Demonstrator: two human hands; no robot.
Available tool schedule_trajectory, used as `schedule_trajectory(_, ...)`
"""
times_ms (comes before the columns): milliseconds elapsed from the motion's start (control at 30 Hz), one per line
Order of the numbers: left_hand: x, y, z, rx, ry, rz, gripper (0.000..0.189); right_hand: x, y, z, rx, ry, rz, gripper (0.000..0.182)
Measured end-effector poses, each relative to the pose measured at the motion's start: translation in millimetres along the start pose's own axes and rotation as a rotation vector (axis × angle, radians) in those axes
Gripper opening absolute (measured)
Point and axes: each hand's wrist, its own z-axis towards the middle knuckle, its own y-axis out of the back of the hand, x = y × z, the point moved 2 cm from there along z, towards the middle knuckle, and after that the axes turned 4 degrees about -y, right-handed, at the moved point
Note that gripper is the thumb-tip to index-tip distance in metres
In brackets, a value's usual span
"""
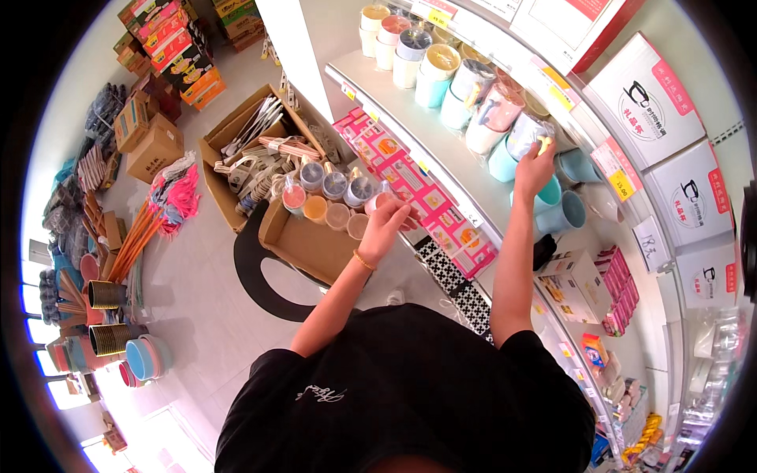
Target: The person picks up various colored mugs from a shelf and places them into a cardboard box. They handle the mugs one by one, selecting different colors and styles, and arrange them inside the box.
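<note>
Rows of stacked plastic cups (437, 71) in clear wrap stand on a store shelf. My right hand (535, 168) is at the wrapped bluish cup (526, 135) near the row's lower end, its fingers around a small yellow part. Below it lie open-mouthed teal and blue cups (565, 210), tilted on the shelf. My left hand (389, 223) hovers by a cardboard box (301, 245) on a black stool, fingers loosely spread. More wrapped cups (335, 185) stand in that box, and a pink one is partly hidden behind the left hand; whether the hand touches it is unclear.
A larger carton (219, 177) holding hangers and brushes stands behind the stool (251, 284). Pink boxes (414, 189) fill the lower shelf. White gift boxes (644, 106) line the upper shelf. Mops (133, 236), buckets (142, 358) and stacked cartons (157, 148) stand on the floor at left.
</note>
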Motion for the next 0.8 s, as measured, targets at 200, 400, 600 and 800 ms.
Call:
schedule_trajectory(200, -12.2, -19.3, 7.9, 0.097, -0.066, -0.014, 0.02, -5.3, 18.3, -3.1, -0.114, -0.028, 0.282, 0.036)
schedule_trajectory(400, -22.3, -29.0, 18.0, 0.196, -0.261, 0.006, 0.052, 1.3, 60.1, -27.1, 0.252, -0.141, 0.841, 0.039)
schedule_trajectory(600, -57.7, -39.1, 15.7, 0.405, -0.28, -0.114, 0.107, 3.2, 58.0, -66.4, 1.051, -0.348, 1.314, 0.042)
schedule_trajectory(800, -69.0, -45.7, 3.2, 0.396, -0.286, -0.127, 0.13, 15.0, 18.2, -99.6, 1.292, -0.278, 1.138, 0.037)
